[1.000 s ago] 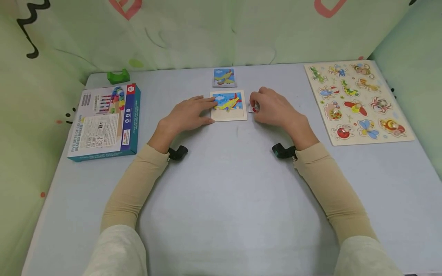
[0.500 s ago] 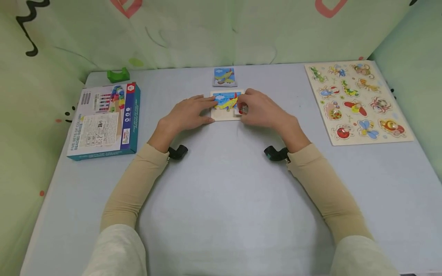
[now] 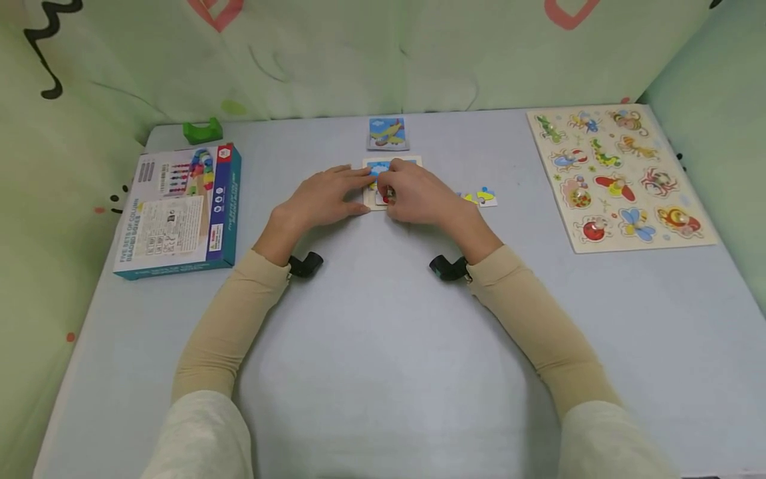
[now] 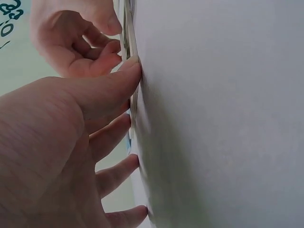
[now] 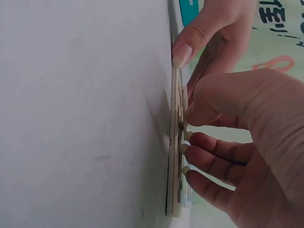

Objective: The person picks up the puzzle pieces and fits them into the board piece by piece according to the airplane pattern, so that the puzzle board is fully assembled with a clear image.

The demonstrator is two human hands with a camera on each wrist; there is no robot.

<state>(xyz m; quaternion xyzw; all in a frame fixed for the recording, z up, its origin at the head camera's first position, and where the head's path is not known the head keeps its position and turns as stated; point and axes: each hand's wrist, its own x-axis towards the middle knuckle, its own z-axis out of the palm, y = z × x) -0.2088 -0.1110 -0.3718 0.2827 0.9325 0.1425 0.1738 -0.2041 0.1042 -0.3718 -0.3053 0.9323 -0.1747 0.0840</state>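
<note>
A small wooden puzzle board (image 3: 417,160) with an airplane picture lies in the middle of the far part of the table. My left hand (image 3: 329,196) rests at its left side, fingers spread and fairly straight, the thumb pressing the near corner. Over the board, my right hand (image 3: 421,193) pinches a small puzzle piece (image 3: 381,198) between thumb and fingers; the right wrist view has this puzzle piece (image 5: 185,107) edge-on just above the board. Most of the picture is hidden by the hands. Right of the board lie loose puzzle pieces (image 3: 486,196), partly behind the right wrist.
Behind the board lies a square airplane picture (image 3: 387,133). A bead-set box (image 3: 173,206) and a green plastic part (image 3: 202,131) stand at the left. On the right is a large insect knob puzzle (image 3: 619,176). A curtain (image 3: 335,60) hangs along the back.
My right hand has moved left from beside the board to over its lower left part, carrying the puzzle piece. Loose pieces on the right came into view. The left hand stays put.
</note>
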